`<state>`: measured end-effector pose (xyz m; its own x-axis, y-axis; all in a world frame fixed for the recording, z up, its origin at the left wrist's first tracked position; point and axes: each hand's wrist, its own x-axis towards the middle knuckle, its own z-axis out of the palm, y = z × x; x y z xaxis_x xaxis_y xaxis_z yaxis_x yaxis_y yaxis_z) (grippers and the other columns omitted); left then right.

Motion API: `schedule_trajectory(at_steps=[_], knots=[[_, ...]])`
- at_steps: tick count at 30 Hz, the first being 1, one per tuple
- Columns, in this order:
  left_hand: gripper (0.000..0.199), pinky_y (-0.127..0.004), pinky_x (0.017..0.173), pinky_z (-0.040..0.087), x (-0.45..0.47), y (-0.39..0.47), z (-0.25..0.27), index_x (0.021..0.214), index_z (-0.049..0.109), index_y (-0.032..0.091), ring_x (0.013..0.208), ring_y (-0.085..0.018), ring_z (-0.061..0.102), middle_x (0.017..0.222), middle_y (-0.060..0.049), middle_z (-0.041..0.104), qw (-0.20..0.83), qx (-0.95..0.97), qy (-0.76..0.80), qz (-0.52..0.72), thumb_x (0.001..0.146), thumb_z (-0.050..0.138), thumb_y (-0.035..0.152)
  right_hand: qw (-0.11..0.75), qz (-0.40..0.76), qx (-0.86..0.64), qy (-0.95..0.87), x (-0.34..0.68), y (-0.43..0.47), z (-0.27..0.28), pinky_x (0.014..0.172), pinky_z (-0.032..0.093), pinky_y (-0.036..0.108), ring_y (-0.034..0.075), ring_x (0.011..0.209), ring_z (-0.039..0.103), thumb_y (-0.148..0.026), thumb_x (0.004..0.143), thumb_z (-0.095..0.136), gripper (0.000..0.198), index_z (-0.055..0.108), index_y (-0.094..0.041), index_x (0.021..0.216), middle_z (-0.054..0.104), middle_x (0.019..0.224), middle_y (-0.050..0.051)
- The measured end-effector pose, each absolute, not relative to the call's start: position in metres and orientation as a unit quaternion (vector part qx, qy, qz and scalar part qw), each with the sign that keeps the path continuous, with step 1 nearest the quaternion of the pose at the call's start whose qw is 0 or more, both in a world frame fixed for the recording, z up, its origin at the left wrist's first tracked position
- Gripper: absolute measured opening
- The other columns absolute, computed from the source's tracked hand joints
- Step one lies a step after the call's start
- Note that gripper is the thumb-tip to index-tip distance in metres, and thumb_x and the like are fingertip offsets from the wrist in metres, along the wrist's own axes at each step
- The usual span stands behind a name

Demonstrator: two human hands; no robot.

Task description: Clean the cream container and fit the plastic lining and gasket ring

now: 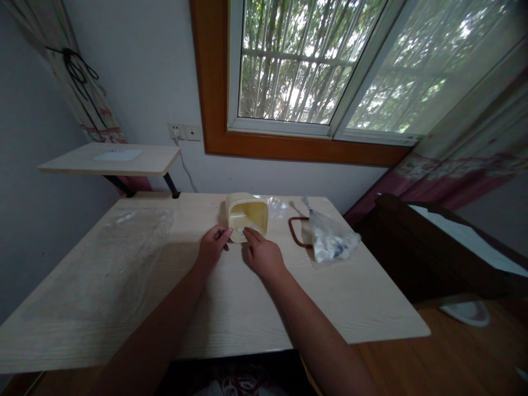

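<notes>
A cream plastic container (pixel 248 208) lies tipped on the table, its open mouth facing me. My left hand (pixel 213 246) is closed, thumb and fingers pinching the lower left corner of its rim. At the lower rim is my right hand (pixel 264 254), its fingertips together just inside the mouth. A small whitish piece (pixel 241 232) shows by those fingertips; its kind is too small to make out. Right of the container lie a brown-red rounded frame or handle (pixel 293 234) and a clear plastic bag (pixel 332 234) with white and dark small parts inside.
The pale wooden table (pixel 231 319) carries a flat clear plastic sheet or bag (pixel 103 264) on its left. More clear plastic (pixel 276 206) lies behind the container. A raised shelf (pixel 152 157) on black legs stands at the back left. Dark brown furniture (pixel 391 253) is beyond the right edge.
</notes>
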<state>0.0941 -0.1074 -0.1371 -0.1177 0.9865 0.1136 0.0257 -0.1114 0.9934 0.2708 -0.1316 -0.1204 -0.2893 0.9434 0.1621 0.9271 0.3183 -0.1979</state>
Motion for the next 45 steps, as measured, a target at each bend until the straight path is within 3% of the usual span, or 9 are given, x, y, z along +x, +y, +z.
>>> schedule_trajectory(at_steps=[6,15,25,37,45], knots=[[0.031,-0.021,0.049,0.044,0.0939,-0.1071,-0.1379,0.076,0.064,0.019,0.050,-0.010,0.055,0.066,0.001,0.065,0.436,0.498,0.509,0.550,0.080,0.070,0.049,0.115,0.032,-0.610,-0.783,0.2698,-0.1321,-0.1185,0.096,0.056,0.035,0.022,0.114,0.068,-0.025,0.094,0.043,0.056,0.046,-0.023,0.150,0.045,0.158,0.006],[0.034,-0.021,0.049,0.044,0.0950,-0.1060,-0.1417,0.077,0.062,0.018,0.051,-0.009,0.055,0.066,0.002,0.064,0.439,0.509,0.498,0.548,0.080,0.070,0.051,0.167,0.062,-0.522,-0.834,0.2643,-0.1356,-0.1238,0.103,0.052,0.029,0.018,0.125,0.061,-0.024,0.094,0.045,0.058,0.045,-0.025,0.151,0.046,0.158,0.002],[0.032,-0.021,0.048,0.042,0.0939,-0.1065,-0.1393,0.075,0.062,0.019,0.049,-0.009,0.053,0.064,0.002,0.063,0.430,0.503,0.512,0.547,0.080,0.069,0.050,0.122,0.028,-0.619,-0.775,0.2725,-0.1304,-0.1190,0.094,0.057,0.035,0.023,0.114,0.068,-0.023,0.093,0.044,0.056,0.048,-0.023,0.149,0.047,0.157,0.006],[0.034,-0.021,0.049,0.043,0.0949,-0.1083,-0.1361,0.076,0.062,0.019,0.050,-0.010,0.053,0.065,0.002,0.063,0.439,0.504,0.507,0.545,0.078,0.070,0.052,0.141,0.063,-0.537,-0.830,0.2652,-0.1351,-0.1209,0.101,0.054,0.031,0.019,0.123,0.063,-0.024,0.093,0.045,0.060,0.043,-0.026,0.152,0.043,0.159,0.002],[0.032,-0.022,0.049,0.043,0.0934,-0.1057,-0.1402,0.076,0.062,0.019,0.051,-0.010,0.054,0.067,0.001,0.064,0.435,0.500,0.509,0.549,0.080,0.069,0.050,0.133,0.042,-0.583,-0.800,0.2715,-0.1309,-0.1210,0.096,0.056,0.034,0.021,0.116,0.067,-0.025,0.093,0.044,0.057,0.047,-0.025,0.150,0.047,0.157,0.005]])
